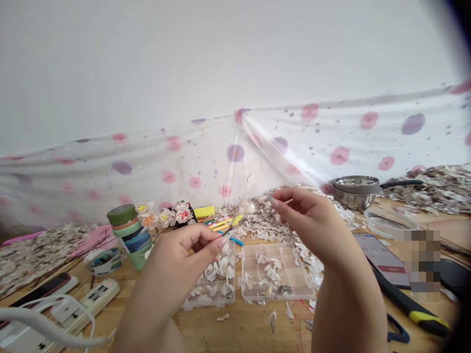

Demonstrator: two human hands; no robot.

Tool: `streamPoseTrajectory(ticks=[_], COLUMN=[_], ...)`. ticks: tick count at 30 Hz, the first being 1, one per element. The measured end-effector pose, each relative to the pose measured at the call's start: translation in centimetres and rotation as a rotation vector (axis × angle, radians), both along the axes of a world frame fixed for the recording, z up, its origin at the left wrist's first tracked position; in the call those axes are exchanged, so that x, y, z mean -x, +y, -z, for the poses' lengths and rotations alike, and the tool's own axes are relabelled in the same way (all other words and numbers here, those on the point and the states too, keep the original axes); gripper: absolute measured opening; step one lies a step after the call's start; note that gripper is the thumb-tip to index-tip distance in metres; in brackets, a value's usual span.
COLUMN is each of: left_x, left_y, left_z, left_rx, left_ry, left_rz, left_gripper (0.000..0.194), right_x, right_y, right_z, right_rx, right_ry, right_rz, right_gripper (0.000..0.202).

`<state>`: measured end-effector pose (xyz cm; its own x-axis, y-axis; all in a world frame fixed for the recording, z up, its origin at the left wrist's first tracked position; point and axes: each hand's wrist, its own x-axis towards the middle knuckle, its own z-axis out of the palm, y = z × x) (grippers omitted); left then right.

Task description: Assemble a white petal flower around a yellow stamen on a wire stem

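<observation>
My left hand (200, 247) is closed in a pinch at the middle of the table. A thin dark stem with a yellow tip (237, 219) slants up from its fingertips. Higher and to the right, my right hand (303, 213) also pinches; whatever sits between its thumb and finger is too small to make out. Below the hands lies an open clear plastic compartment box (303, 274), its two halves holding pale petal-like flakes (217, 272). Behind it spreads a heap of similar flakes (257, 223). A blue pen-like stick (236, 241) lies just past my left fingertips.
To the left stand a green jar (128, 235), shell-like flowers (176, 215) and a power strip (97, 296) with white cables. At right are metal bowls (355, 192), a phone (382, 257), a black-and-yellow handled tool (412, 304) and another flake heap (441, 189).
</observation>
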<state>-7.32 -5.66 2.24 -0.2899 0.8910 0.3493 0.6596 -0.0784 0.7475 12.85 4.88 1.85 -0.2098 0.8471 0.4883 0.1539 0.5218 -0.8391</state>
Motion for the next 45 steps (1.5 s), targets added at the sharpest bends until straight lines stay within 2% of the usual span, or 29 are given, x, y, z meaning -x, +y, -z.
streamPoseTrajectory(ticks=[3,6,9,13,16,19,22,26,29,32,35,38,45], left_x=[-0.2,-0.8,-1.6,-2.4,-2.8,-3.4,-4.1,-4.7,-4.8,-4.9,-5.2,-5.7,-6.4], left_y=[1.0,2.0,2.7,3.2,3.5,3.7,3.6,3.5,3.5,3.6,3.8,3.9,3.5], left_z=[0.5,1.0,1.5,1.6,1.5,1.4,1.2,1.1,1.0,1.1,1.3,1.5,1.5], left_rx=[-0.164,-0.28,-0.373,-0.462,-0.479,-0.497,-0.597,-0.714,-0.688,-0.632,-0.566,-0.478,-0.395], left_ry=[-0.152,-0.292,-0.361,-0.404,-0.385,-0.331,-0.267,-0.212,-0.193,-0.333,-0.571,-0.677,-0.762], left_rz=[-0.044,-0.036,-0.019,-0.025,0.032,0.064,0.09,0.122,0.099,0.087,0.201,0.298,0.296], left_gripper=[0.031,0.031,0.029,0.025,0.02,0.011,0.009,0.016,0.014,0.005,0.017,0.02,0.024], right_x=[0.9,2.1,3.3,4.0,4.1,3.9,3.6,3.0,2.7,2.8,3.5,4.4,4.7], right_y=[1.0,1.8,2.0,1.6,1.3,1.2,1.0,0.6,0.4,0.3,-0.1,-0.3,-0.5], right_z=[0.2,0.4,0.7,1.1,1.3,1.2,1.1,0.7,0.6,0.8,0.8,0.7,0.5], right_rx=[0.067,0.101,0.066,-0.059,-0.179,-0.342,-0.487,-0.523,-0.525,-0.438,-0.134,0.095,0.236], right_ry=[0.158,0.238,0.359,0.465,0.442,0.443,0.478,0.442,0.425,0.456,0.525,0.608,0.664], right_rz=[-0.112,-0.343,-0.558,-0.733,-0.783,-0.77,-0.77,-0.773,-0.793,-0.792,-0.823,-0.875,-0.899], right_gripper=[0.029,0.029,0.034,0.042,0.036,0.024,0.024,0.023,0.025,0.023,0.017,0.022,0.021])
